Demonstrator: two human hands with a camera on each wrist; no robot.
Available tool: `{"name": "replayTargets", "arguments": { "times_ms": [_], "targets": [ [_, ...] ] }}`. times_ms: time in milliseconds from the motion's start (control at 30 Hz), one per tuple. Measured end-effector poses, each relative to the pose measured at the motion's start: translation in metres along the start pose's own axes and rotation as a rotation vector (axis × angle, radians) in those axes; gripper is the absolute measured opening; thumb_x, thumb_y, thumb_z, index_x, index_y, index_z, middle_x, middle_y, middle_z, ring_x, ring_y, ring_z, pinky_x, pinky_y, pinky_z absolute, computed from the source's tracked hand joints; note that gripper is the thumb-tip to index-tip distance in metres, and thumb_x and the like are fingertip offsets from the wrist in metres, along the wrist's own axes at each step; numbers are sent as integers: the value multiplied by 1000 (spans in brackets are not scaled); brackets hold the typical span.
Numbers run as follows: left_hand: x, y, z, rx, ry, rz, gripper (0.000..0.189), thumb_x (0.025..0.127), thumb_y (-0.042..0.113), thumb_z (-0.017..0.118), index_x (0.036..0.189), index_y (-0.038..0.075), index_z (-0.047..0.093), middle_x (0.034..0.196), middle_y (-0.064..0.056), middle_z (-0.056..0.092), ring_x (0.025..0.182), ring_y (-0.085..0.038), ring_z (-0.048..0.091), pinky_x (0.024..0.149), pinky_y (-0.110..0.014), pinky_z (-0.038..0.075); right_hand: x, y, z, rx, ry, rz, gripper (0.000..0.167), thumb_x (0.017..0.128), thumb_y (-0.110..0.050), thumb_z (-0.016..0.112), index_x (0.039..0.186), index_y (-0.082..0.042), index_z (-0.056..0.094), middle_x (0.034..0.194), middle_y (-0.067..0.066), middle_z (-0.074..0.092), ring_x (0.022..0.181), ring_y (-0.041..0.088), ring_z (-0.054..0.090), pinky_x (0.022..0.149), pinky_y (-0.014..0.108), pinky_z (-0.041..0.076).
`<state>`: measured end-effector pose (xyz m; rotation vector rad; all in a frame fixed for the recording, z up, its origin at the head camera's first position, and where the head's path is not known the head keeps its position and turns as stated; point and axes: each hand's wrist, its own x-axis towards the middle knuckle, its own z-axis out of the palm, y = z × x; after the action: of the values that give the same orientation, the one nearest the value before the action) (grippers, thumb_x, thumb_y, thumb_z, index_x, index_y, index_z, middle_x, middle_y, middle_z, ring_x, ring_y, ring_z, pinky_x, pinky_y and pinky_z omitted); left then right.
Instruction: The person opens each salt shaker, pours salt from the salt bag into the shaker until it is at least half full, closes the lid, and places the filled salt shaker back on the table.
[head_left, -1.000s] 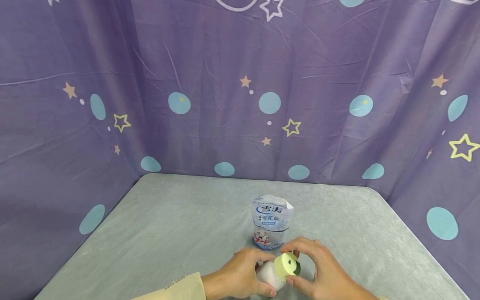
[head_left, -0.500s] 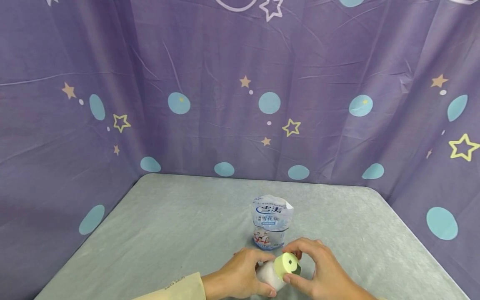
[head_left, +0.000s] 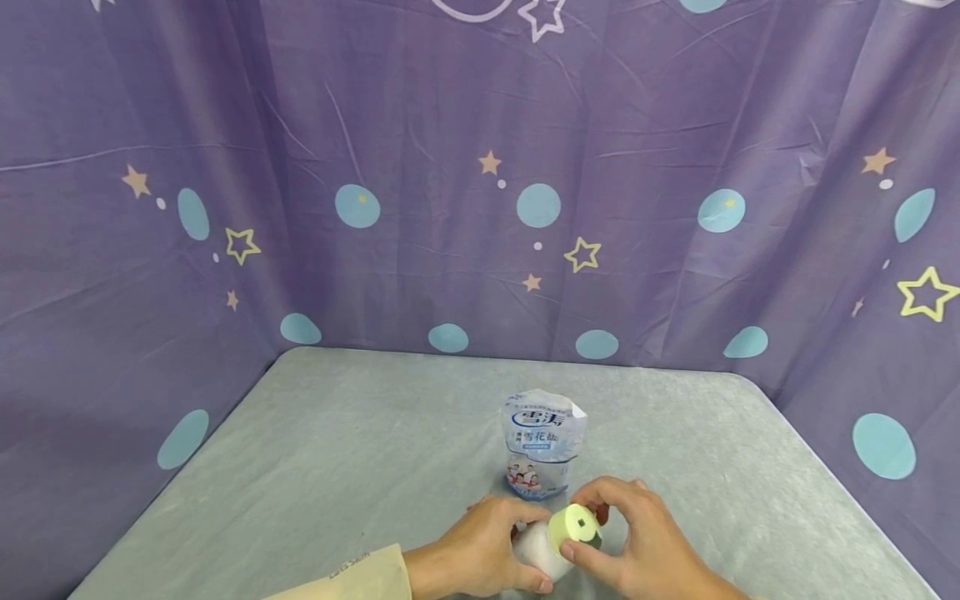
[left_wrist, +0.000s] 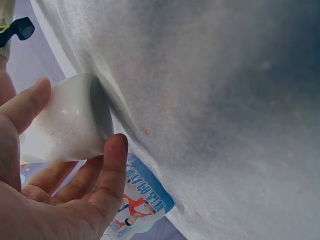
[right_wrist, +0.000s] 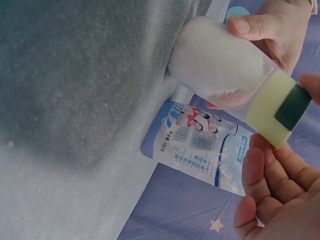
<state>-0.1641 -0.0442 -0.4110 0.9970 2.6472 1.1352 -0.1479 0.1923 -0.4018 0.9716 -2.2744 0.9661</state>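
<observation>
A clear shaker bottle point(right_wrist: 215, 60) filled with white grains leans tilted near the table's front, its far end toward my right hand. My left hand point(head_left: 487, 546) grips the bottle's body between thumb and fingers. On the bottle sits a pale yellow-green cap point(right_wrist: 270, 107) with a dark green panel on its side. My right hand point(head_left: 637, 537) pinches this cap between thumb and fingertips. Just behind both hands stands an upright blue-and-white salt pouch point(head_left: 543, 446) with its top edge crumpled. The left wrist view shows the bottle's round base point(left_wrist: 102, 107).
A grey-white cloth covers the table point(head_left: 360, 442). Purple curtains point(head_left: 442, 125) with stars and blue dots hang behind and along both sides. Beige sleeve fabric point(head_left: 367, 575) shows on my left forearm.
My right thumb and fingers have shifted around the cap, the thumb leftward and onto its near side. The cap has turned slightly. The left hand, bottle and pouch stay in place.
</observation>
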Motion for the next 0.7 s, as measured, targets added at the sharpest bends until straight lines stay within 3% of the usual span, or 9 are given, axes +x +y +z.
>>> {"name": "replayTargets", "arguments": {
  "times_ms": [333,700],
  "targets": [
    [0,0,0,26,14,17,49,67,30,98,110,31,76,88,24,63,73,5,55,63,-17,43,0,-7,2,-59,12,143,35,76,-40,91,87,-39,58,75,-26,53,69,1,52,69,28,34],
    [0,0,1,37,17,3,49,66,30,98,109,30,76,87,24,62,73,5,54,62,-17,44,0,-7,4,-84,-2,234,38,76,-46,90,82,-40,53,72,-27,51,66,3,51,65,26,35]
  ]
}}
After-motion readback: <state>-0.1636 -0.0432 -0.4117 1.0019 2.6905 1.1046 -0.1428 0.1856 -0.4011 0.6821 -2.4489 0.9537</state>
